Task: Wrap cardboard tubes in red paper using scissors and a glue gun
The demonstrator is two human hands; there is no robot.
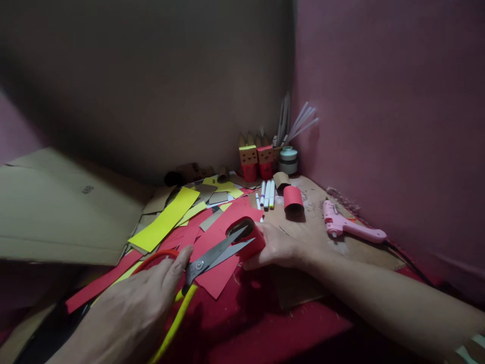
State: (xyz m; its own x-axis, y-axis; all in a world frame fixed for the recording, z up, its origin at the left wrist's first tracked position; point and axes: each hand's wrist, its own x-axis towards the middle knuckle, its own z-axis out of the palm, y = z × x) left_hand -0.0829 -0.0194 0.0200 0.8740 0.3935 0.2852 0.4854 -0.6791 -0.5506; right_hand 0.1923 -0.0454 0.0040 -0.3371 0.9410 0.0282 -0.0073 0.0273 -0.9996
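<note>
My left hand grips a pair of scissors by its red and yellow handles. The blades are parted and point right, with their tips at the open end of a red-covered cardboard tube. Around that tube's far side my right hand is wrapped, and most of its fingers are hidden. Whether the lower blade touches the red covering I cannot tell. Red paper lies beneath the scissors, and a yellow paper strip rests farther left.
A second red-covered tube stands beyond my right hand, near several markers. The pink glue gun lies on the right. Two decorated holders and a lidded jar stand at the back. A cardboard box borders the left.
</note>
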